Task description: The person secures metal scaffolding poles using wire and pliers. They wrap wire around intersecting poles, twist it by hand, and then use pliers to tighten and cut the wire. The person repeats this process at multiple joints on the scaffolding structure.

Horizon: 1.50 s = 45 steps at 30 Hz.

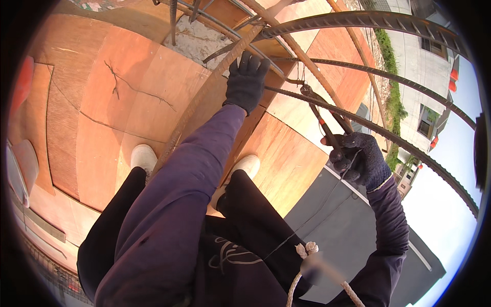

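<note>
My right hand [360, 159], in a dark knit glove, is closed around the handles of a pair of pincers [327, 121]. The pincers' jaws are at a thin tie wire [302, 71] by a crossing of the steel bars. Another thin wire [327, 197] trails down from the right hand. My left hand [248, 82], also in a dark glove, lies against the rebar cage with its fingers extended and slightly apart. Right beside it is the near end of a long ribbed rebar [378, 130]; whether the palm presses on a bar is hidden.
Curved rebars [368, 20] arch across the upper right. Plywood sheets [123, 97] make up the floor, with loose wire [146, 93] on them. A rough concrete patch [197, 43] shows within the cage. A grey surface [332, 220] lies below right, and a rope [295, 286] hangs at my front.
</note>
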{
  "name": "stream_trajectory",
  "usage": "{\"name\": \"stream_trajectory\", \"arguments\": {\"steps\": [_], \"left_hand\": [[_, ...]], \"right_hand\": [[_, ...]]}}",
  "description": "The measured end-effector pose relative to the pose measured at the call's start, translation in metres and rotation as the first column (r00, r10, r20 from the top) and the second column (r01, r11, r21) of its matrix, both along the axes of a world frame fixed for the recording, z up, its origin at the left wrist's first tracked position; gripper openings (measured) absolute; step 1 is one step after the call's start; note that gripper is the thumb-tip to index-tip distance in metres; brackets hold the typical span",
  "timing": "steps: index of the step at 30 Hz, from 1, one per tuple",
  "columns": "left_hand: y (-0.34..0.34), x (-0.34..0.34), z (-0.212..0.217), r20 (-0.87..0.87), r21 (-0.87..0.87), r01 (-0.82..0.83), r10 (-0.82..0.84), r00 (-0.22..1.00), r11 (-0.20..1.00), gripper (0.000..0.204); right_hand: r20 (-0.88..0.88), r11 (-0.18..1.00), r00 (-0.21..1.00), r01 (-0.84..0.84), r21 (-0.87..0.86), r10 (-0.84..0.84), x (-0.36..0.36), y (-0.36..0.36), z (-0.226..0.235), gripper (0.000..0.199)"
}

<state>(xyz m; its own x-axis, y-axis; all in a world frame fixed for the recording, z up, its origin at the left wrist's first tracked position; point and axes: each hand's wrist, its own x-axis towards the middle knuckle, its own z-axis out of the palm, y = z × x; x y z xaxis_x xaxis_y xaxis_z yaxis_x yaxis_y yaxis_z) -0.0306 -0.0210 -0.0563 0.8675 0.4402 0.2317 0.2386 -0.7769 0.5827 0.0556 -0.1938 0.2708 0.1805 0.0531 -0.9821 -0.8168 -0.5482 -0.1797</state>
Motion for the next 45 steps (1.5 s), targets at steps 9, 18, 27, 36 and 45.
{"name": "stream_trajectory", "arguments": {"steps": [9,18,27,36,45], "left_hand": [[-0.013,0.000,0.011,-0.192,-0.292,-0.150,0.095,0.977,0.944,0.052],[-0.084,-0.051,0.085,0.107,-0.704,-0.197,-0.376,0.920,-0.682,0.052],[-0.103,-0.002,0.107,-0.094,-0.670,-0.225,-0.220,0.971,-0.708,0.026],[-0.122,0.003,0.107,-0.251,-0.786,-0.287,-0.141,0.958,-0.547,0.024],[-0.068,-0.031,0.084,-0.123,-0.917,-0.082,-0.081,0.989,0.390,0.043]], "right_hand": [[-0.111,1.000,0.994,0.014,-0.019,-0.016,0.022,-0.030,-0.003,0.066],[-0.798,0.039,0.529,0.839,0.542,-0.290,-0.137,-0.087,-0.182,0.056],[-0.441,0.279,0.460,0.866,0.416,-0.771,-0.207,-0.095,-0.198,0.074],[0.866,0.831,-0.040,-0.261,-0.491,0.498,-0.175,-0.071,-0.085,0.056],[0.472,0.946,0.821,-0.295,-0.132,0.322,-0.110,-0.070,-0.127,0.052]]}}
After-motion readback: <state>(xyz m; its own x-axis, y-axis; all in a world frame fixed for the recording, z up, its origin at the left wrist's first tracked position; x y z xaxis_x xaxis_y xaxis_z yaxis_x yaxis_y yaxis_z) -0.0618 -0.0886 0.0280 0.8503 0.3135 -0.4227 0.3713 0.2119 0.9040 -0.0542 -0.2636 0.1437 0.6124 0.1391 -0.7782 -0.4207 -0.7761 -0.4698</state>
